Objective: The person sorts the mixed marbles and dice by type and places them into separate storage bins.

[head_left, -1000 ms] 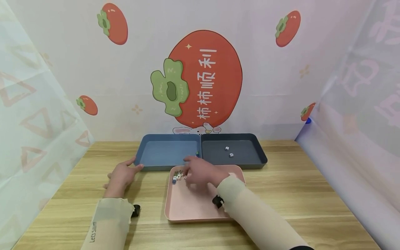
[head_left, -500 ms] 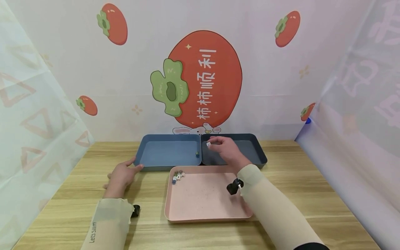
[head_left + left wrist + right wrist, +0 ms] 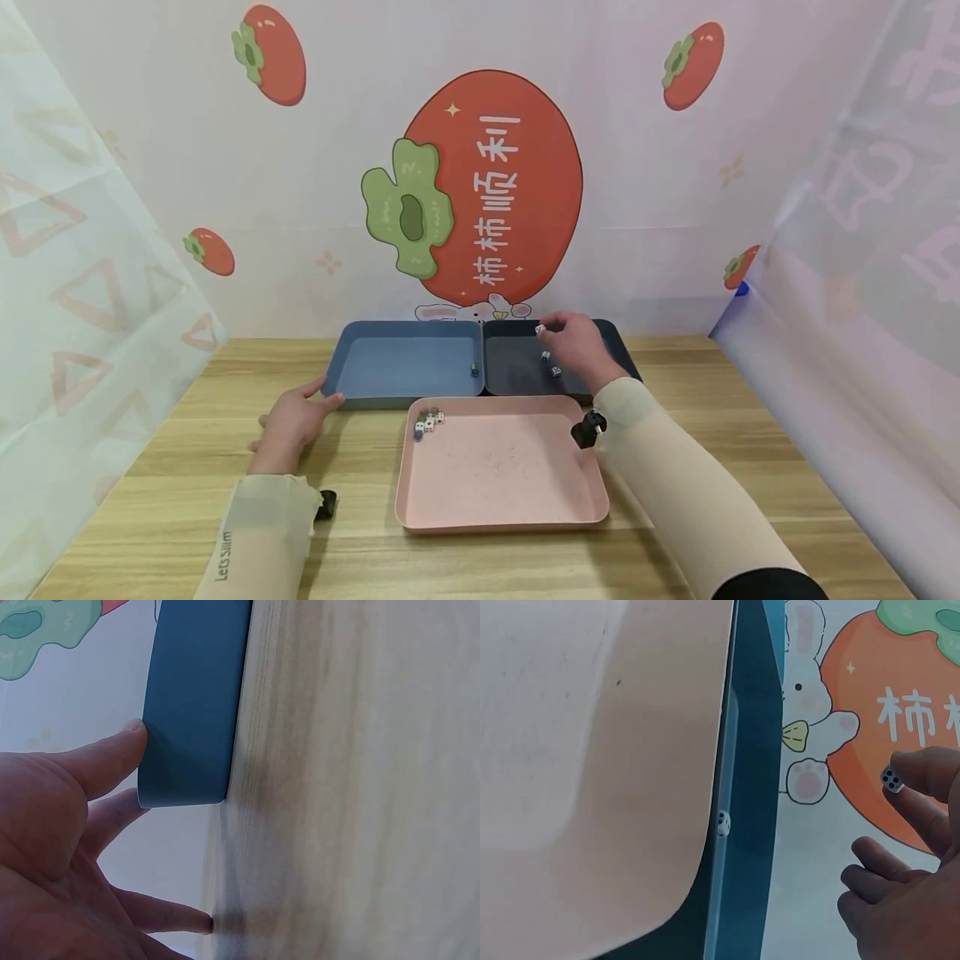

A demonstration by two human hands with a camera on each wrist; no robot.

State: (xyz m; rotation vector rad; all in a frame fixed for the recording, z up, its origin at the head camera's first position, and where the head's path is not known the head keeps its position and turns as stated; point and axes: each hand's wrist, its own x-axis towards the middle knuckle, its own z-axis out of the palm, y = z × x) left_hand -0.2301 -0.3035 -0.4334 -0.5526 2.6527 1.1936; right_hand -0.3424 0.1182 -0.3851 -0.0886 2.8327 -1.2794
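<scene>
Between thumb and index finger, my right hand (image 3: 581, 346) pinches a white die (image 3: 540, 330) above the dark grey tray (image 3: 517, 388); the right wrist view shows the die (image 3: 891, 779) with dark pips, held at the fingertips. Two white dice (image 3: 545, 356) lie in that tray. My left hand (image 3: 294, 419) rests at the front left corner of the blue tray (image 3: 405, 403). In the left wrist view, the thumb and a finger of that hand (image 3: 82, 825) touch the tray's corner (image 3: 187, 750), the other fingers spread.
A pink tray (image 3: 502, 475) stands in front of both other trays, with several dice (image 3: 429, 425) gathered in its back left corner. One small dark die (image 3: 475, 369) lies at the blue tray's right end. A printed cloth hangs behind the table.
My right hand has moved from the pink tray's dice up and right over the dark grey tray, with a white die now in its fingers. The left hand has stayed in place.
</scene>
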